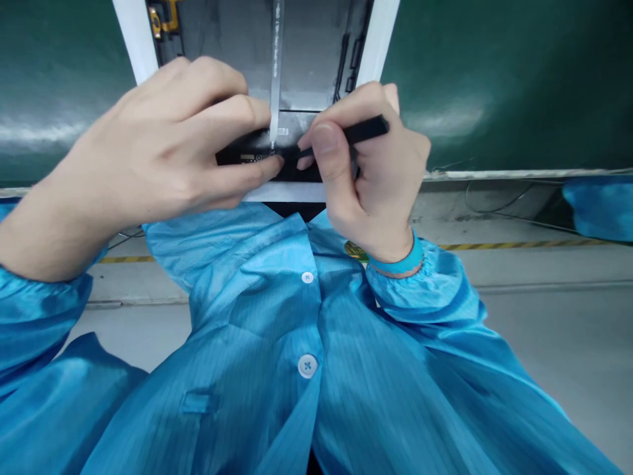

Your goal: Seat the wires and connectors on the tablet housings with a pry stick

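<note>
Here we are over a white-framed panel (133, 39) lying on a green mat (494, 66), and the hands are right at its near edge! The right hand (376, 178) is clenched on a slim black tool (366, 130), pinched between thumb and fingers, its tip down at a black component (257, 155) on the panel. The left hand (158, 142) reaches across with its fingers curled over that component; touching it, yes, but is it gripping? Can't tell from here. A thin ribbon cable (276, 66) runs up the panel from just between the hands, and a gold flex strip (165, 16) sits at the far corner. Blue smock sleeves (435, 284) come in below the panel, a blue wrist strap (398, 260) on the right wrist, and hazard tape (519, 245) runs along the floor beyond the mat's near edge.
</note>
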`<state>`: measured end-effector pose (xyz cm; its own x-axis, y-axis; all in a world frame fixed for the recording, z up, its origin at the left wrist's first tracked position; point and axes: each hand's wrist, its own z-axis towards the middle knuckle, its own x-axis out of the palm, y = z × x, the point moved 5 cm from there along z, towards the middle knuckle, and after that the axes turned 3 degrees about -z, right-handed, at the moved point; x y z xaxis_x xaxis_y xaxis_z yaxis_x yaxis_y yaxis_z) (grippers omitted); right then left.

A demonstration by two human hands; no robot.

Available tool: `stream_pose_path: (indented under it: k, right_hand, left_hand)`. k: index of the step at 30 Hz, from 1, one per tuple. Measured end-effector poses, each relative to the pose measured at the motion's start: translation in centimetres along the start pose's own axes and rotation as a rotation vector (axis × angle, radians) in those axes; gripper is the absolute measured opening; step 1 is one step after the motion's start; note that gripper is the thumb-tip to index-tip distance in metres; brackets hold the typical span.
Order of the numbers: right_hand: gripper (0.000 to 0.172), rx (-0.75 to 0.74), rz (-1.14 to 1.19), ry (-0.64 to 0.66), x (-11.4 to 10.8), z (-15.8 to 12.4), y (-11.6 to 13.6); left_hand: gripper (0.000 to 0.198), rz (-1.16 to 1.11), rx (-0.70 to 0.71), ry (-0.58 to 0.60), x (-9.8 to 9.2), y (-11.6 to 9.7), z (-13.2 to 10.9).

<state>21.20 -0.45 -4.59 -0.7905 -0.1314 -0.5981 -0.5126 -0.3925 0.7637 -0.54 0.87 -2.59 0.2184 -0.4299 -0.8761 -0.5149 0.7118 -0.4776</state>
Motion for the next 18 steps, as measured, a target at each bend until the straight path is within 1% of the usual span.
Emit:
stream_pose_path:
  k: [2, 4, 9, 11, 15, 18]
  right_hand:
    - [0.026, -0.040, 0.021, -0.026, -0.1, 0.0, 0.2]
    - [0.024, -0.063, 0.033, -0.050, -0.1, 0.0, 0.3]
    - [0.032, 0.012, 0.075, -0.010, 0.3, -0.2, -0.3]
    - [0.030, 0.003, 0.057, -0.015, 0.2, -0.2, -0.3]
    - [0.025, -0.086, 0.005, -0.073, 0.0, 0.1, 0.1]
    - [0.022, -0.120, 0.012, -0.095, -0.1, 0.1, 0.1]
  left_hand:
    - [0.059, 0.097, 0.057, -0.013, 0.2, 0.1, -0.7]
    - [0.054, 0.143, 0.076, -0.009, 0.3, 0.2, -1.2]
    - [0.053, 0.172, 0.144, -0.033, 0.1, -0.6, -0.9]
    - [0.051, 0.183, 0.135, -0.031, 0.0, -0.9, -0.7]
    - [0.051, 0.190, 0.100, -0.013, 0.1, -0.9, -0.5]
    - [0.051, 0.179, 0.091, -0.019, 0.0, -0.7, -0.6]
